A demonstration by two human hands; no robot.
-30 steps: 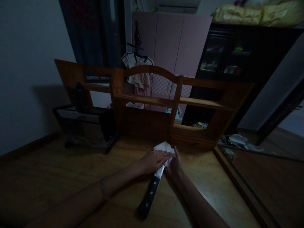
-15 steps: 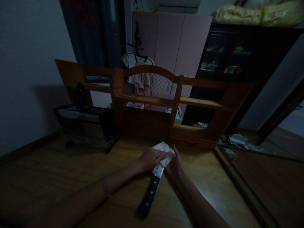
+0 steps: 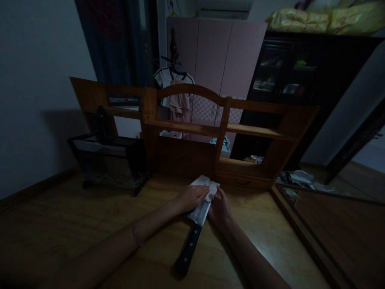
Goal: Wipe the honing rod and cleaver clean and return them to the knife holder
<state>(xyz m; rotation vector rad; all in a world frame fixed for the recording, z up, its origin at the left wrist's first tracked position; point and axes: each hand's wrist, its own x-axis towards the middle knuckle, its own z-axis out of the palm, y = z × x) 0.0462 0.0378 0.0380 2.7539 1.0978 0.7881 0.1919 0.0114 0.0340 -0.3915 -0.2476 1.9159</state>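
A large knife (image 3: 192,235) with a black riveted handle lies on the wooden desk (image 3: 75,233), its handle toward me. A white tissue (image 3: 206,184) covers the far part of the blade. My left hand (image 3: 191,197) lies on the tissue and blade from the left, fingers curled down onto it. My right hand (image 3: 220,206) rests against the blade's right side, its fingers touching the tissue's edge. A short bare stretch of blade shows between the tissue and the handle.
A wooden shelf unit (image 3: 192,132) stands along the back of the desk just beyond my hands. A black mesh tray (image 3: 105,158) sits at the back left. The desk's right edge (image 3: 300,237) drops to the floor, where papers (image 3: 300,176) lie.
The tissue has slid away from me along the blade, uncovering more of the metal near the handle. Both hands shifted slightly with it. The knife stayed in place.
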